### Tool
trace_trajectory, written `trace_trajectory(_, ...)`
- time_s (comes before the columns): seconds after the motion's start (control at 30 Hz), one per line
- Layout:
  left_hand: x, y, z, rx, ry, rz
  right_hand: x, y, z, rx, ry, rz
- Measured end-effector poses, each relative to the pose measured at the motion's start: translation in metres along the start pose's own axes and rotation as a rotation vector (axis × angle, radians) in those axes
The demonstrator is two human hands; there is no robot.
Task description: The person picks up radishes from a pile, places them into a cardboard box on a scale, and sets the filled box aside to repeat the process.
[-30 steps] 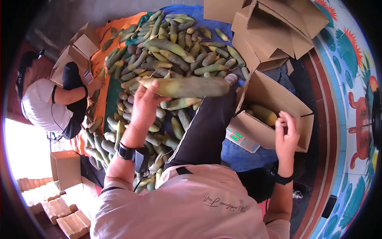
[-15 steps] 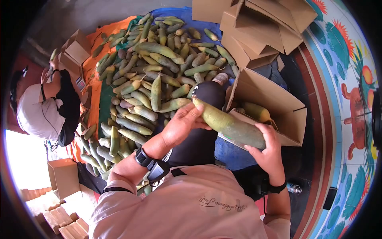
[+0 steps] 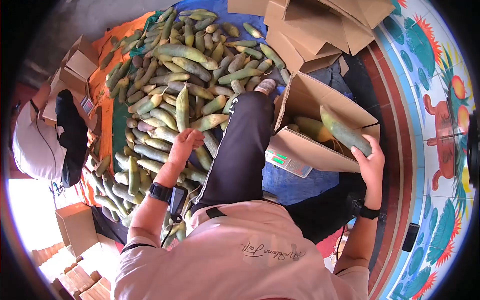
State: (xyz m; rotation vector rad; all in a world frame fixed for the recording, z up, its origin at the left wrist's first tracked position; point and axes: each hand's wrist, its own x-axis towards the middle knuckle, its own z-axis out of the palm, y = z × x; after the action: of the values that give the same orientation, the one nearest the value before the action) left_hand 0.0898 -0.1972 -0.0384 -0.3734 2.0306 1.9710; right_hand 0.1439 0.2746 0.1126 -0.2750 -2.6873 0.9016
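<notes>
In my right hand (image 3: 370,162) is a green radish (image 3: 344,130), gripped at its dark lower end. It tilts over the opening of a cardboard box (image 3: 320,152), its pale end pointing away from me. More radishes (image 3: 312,129) lie inside the box; the held one partly covers them. My left hand (image 3: 185,146) is over the near part of a large radish pile (image 3: 165,102), fingers curled together with nothing visible in them. A pale upright radish (image 3: 183,108) is just beyond its fingers. Under the box, a scale (image 3: 289,164) shows lit green displays.
My bent leg (image 3: 237,145) stands between pile and box. Folded cartons (image 3: 320,30) are stacked at the back right. Another person (image 3: 42,137) works at the left beside a carton (image 3: 80,62). A painted tile wall (image 3: 445,140) runs along the right; a phone (image 3: 411,237) lies near it.
My left hand has let go of the radish and moved left to the pile. My right hand has carried the radish right, over the box. The scale display has come into view.
</notes>
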Motion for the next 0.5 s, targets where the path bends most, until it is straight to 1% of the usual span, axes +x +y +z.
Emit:
trace_trajectory(0.07,0.003,-0.024,-0.01,0.136,-0.028,-0.088,0.007,0.011,0.012,-0.007,-0.123,0.011)
trace_trajectory(0.13,-0.001,-0.041,-0.015,0.169,0.01,-0.146,0.015,0.016,0.024,-0.02,-0.168,0.014)
trace_trajectory(0.2,0.002,-0.074,-0.03,0.258,0.0,-0.133,0.023,0.019,0.037,-0.055,-0.251,0.078)
trace_trajectory(0.23,0.003,-0.091,-0.037,0.26,0.007,-0.157,0.026,0.012,0.042,-0.057,-0.271,0.06)
trace_trajectory(0.27,0.003,-0.106,-0.046,0.367,-0.01,-0.137,0.029,0.02,0.05,-0.053,-0.292,0.057)
trace_trajectory(0.33,0.003,-0.139,-0.059,0.496,0.02,-0.139,0.034,0.044,0.065,-0.043,-0.216,-0.201)
trace_trajectory(0.37,0.003,-0.16,-0.07,0.492,0.026,-0.153,0.033,0.03,0.065,-0.073,-0.225,-0.153)
trace_trajectory(0.4,0.003,-0.182,-0.083,0.898,-0.062,0.206,0.034,0.036,0.067,-0.073,-0.24,-0.156)
trace_trajectory(0.43,0.002,-0.198,-0.089,1.288,-0.156,0.579,0.036,0.048,0.068,-0.029,-0.199,-0.107)
trace_trajectory(0.47,-0.001,-0.207,-0.089,1.286,-0.154,0.565,0.036,0.048,0.07,0.015,-0.157,-0.056)
trace_trajectory(0.5,-0.003,-0.216,-0.088,1.444,-0.253,0.361,0.032,0.046,0.07,0.022,-0.092,-0.126)
